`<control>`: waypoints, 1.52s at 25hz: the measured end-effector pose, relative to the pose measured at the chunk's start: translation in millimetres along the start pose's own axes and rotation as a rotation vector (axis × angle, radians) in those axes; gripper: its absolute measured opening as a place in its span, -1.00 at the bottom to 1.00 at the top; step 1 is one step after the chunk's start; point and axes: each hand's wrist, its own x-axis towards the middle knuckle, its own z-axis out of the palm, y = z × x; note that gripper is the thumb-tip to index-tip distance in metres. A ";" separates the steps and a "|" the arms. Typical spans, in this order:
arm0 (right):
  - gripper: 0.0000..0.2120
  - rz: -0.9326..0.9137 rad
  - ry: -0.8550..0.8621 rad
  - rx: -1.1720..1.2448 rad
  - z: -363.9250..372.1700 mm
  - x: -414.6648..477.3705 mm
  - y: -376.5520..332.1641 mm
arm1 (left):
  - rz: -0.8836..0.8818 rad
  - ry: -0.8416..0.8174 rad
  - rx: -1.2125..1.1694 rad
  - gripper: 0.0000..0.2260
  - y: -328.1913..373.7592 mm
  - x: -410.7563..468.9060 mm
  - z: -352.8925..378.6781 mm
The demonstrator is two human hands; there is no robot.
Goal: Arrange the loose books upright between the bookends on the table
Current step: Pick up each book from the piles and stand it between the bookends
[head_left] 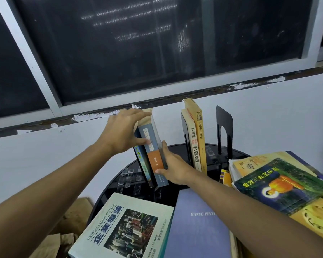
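Under dark window (157,43), glossy black table (128,180).

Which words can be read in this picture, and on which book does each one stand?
"UNDERSTANDING BUSINESS" and "企業導論": pale green book, lying flat.
"HANYU PINYI", the rest hidden: blue book.
"小故事 大道理": tall yellow spine.
"李嘉诚": cream spine beside it.
Spines of the leaning books and upside-down title of the Buddha-cover book: too blurred to read.
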 end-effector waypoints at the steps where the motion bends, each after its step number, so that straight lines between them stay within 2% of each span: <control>1: 0.03 0.012 0.000 0.008 0.8 1.7 0.3 | -0.004 -0.046 0.015 -0.21 -1.9 -1.0 2.2; 4: 0.01 -0.004 -0.004 0.028 1.5 4.8 -3.2 | -0.024 -0.136 -0.007 -0.21 -8.8 -1.3 8.9; 16: -0.05 -0.066 -0.011 0.094 2.4 5.1 -3.2 | -0.011 -0.031 -0.091 -0.23 -25.5 -2.1 18.3; 26: -0.03 0.003 -0.071 -0.054 -7.0 -15.0 -20.5 | -0.049 -0.055 -0.053 -0.22 -12.1 -16.1 14.6; 32: -0.04 -0.031 -0.015 -0.150 -31.6 -46.4 -45.2 | -0.044 -0.024 -0.119 -0.26 -0.6 -38.1 -6.2; 38: -0.12 -0.149 0.014 -0.192 -37.9 -88.0 -73.0 | -0.050 -0.027 -0.159 -0.30 3.5 -74.4 -24.7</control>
